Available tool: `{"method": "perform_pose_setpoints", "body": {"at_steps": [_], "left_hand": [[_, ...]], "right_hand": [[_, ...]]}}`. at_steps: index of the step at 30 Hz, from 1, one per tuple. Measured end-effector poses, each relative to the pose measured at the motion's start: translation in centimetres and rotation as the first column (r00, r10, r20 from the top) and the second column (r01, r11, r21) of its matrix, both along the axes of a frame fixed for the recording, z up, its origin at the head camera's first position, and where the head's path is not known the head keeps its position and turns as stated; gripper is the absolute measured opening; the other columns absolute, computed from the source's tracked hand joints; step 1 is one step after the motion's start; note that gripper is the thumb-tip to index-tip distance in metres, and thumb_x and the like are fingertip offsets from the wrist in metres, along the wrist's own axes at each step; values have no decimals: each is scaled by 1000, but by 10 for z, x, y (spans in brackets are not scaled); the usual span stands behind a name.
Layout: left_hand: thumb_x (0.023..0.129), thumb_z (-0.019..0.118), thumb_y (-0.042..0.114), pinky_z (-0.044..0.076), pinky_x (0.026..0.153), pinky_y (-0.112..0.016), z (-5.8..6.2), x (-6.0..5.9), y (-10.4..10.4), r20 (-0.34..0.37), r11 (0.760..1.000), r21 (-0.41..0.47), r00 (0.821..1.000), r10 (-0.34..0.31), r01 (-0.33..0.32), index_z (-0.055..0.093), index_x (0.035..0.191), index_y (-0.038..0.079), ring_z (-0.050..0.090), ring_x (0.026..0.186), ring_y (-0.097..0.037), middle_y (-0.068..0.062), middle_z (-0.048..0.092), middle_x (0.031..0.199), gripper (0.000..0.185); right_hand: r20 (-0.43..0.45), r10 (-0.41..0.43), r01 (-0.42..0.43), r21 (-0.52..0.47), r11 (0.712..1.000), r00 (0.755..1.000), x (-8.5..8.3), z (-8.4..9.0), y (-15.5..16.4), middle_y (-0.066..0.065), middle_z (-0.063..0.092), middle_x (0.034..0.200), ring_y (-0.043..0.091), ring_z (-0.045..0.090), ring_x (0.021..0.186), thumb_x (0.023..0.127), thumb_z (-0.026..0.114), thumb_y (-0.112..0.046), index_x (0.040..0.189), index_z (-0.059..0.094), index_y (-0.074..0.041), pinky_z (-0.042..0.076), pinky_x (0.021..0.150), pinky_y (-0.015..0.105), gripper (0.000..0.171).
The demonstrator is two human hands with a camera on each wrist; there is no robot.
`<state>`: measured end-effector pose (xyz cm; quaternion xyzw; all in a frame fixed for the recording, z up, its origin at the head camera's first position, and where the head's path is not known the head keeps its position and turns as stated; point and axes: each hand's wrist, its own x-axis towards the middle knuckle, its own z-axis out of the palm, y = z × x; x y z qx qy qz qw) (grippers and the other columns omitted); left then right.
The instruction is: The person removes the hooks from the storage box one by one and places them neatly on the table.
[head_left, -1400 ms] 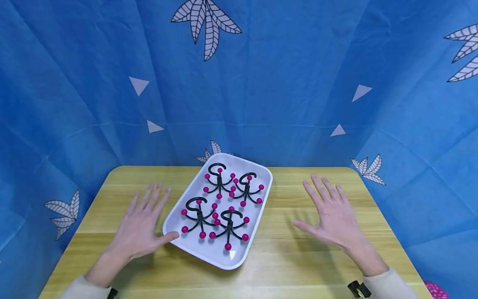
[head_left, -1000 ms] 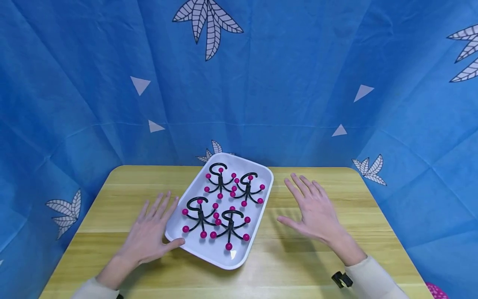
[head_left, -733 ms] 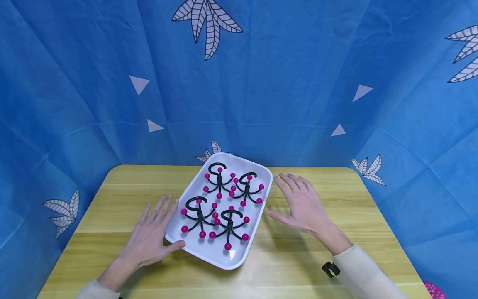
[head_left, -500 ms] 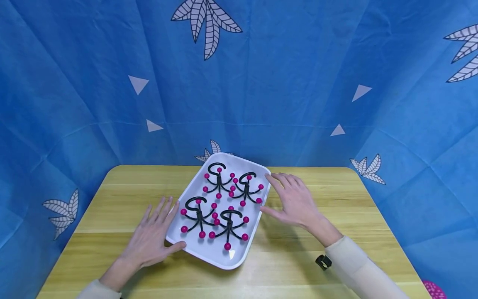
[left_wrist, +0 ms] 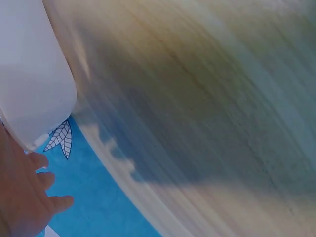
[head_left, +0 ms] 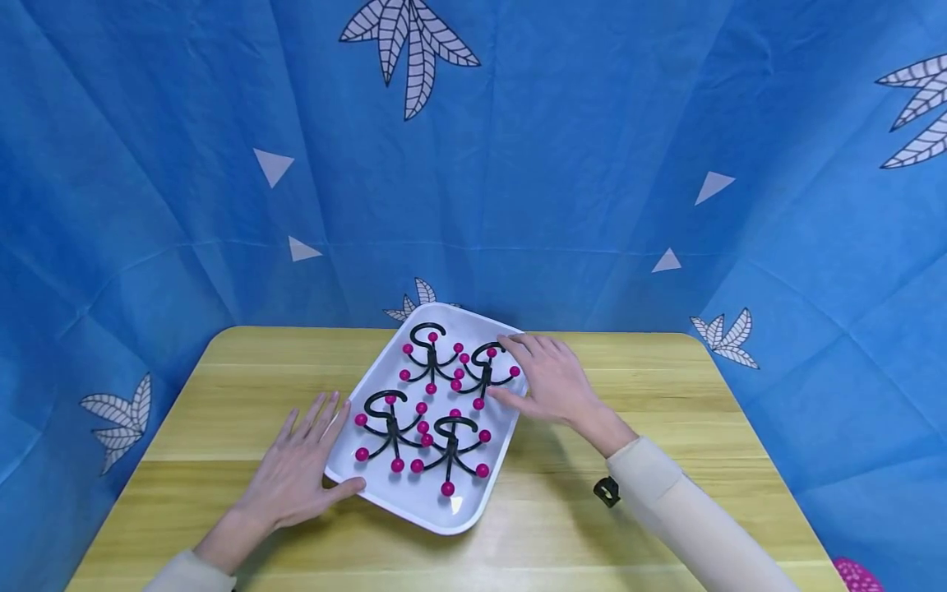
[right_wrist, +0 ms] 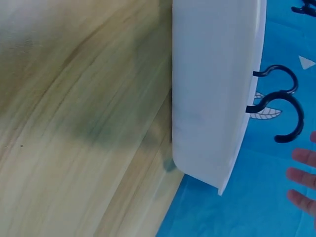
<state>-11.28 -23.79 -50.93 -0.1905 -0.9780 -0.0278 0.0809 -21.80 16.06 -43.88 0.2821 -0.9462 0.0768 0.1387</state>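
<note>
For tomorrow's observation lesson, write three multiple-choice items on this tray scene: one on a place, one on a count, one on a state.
1. Where does the white tray lie?
A on the wooden table
B on the floor
C on a chair

2. How many black hooks with pink balls lie in the tray?
A two
B four
C six

3. How is the left hand?
A clenched in a fist
B flat, fingers straight, beside the tray
C gripping a hook

Answers:
1 A, the tray sits on the table.
2 B, two rows of two.
3 B, its thumb touches the tray's edge.
</note>
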Motion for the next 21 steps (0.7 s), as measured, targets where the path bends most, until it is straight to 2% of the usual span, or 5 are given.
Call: {"method": "perform_pose_setpoints", "body": {"at_steps": [7, 16, 21], "left_hand": [[85, 63, 79, 29, 129, -65, -1, -1, 0, 8, 1000, 0, 1000, 10, -10, 29, 166, 5, 30, 160, -43, -20, 31, 173, 115], [85, 63, 78, 28, 129, -66, 0, -1, 1, 19, 1000, 8, 1000, 17, -18, 29, 166, 5, 30, 161, -43, -20, 32, 173, 114], [86, 63, 78, 27, 129, -66, 1, 0, 1, 26, 1000, 9, 999, 21, -21, 29, 166, 5, 29, 161, -43, -21, 31, 173, 114]], "right_hand": [[-23, 31, -31, -19, 999, 999, -16, -6, -8, 10, 67, 142, 33, 64, 130, 94, 64, -66, 152, 57, -15, 55, 109, 53, 78], [-64, 33, -31, 28, 999, 997, -32, -14, -14, 11, 69, 136, 32, 67, 122, 98, 63, -61, 146, 63, -14, 59, 103, 48, 67], [-81, 27, -23, 56, 998, 996, -38, -16, -17, 10, 71, 130, 30, 70, 114, 100, 62, -60, 142, 65, -15, 61, 95, 45, 62]]}}
